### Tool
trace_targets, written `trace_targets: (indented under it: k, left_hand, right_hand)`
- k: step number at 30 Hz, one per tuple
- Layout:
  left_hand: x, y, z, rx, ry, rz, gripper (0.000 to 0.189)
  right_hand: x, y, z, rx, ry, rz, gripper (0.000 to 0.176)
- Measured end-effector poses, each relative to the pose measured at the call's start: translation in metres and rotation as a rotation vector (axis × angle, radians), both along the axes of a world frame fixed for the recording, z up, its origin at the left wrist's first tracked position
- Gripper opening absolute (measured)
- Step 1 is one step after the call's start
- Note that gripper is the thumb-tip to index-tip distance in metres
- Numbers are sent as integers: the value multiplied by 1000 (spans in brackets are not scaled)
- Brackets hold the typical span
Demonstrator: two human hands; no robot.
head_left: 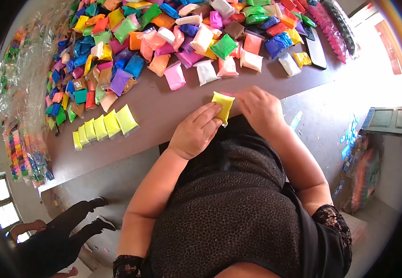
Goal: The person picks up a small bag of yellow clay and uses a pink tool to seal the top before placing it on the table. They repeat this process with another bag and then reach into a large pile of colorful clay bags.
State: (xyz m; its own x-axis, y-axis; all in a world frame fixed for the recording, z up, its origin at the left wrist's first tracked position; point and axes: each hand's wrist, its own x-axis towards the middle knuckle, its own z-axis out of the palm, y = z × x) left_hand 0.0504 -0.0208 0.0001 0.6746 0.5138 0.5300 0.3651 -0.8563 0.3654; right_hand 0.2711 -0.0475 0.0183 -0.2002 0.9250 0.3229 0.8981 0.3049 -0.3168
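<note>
- The left hand (pixel 196 129) is closed on the yellow packet (pixel 226 104) at the table's (pixel 154 111) near edge; a light grip should spare its plump shape.
- The right hand (pixel 260 111) is by the packet's top corner, fingers blurred; I cannot tell whether they touch. Best work that corner gently.
- Leftward, six yellow packets (pixel 101 127) lie in a row.
- Beyond: heaped coloured packets (pixel 224 46).
</note>
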Motion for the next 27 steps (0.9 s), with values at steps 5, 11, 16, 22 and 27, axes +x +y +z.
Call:
trace_targets:
  k: [5,11,16,22,27]
  left_hand:
    - [-10,-2,-2,-124,-78,-47,19]
    - [-65,-28,36,-344,-494,218,10]
    - [-90,-32,47,-487,-735,319,14]
    - [-88,-33,40,-1060,-1056,438,16]
    - [-67,-29,37,-1122,-988,431,16]
  right_hand:
    - [5,7,-6,122,-139,56,16]
    - [-5,15,9,-24,89,280,12]
    - [-58,36,-15,119,187,569,12]
    - [-46,-14,-8,-126,280,667,13]
    - [-9,-40,18,-293,501,280,18]
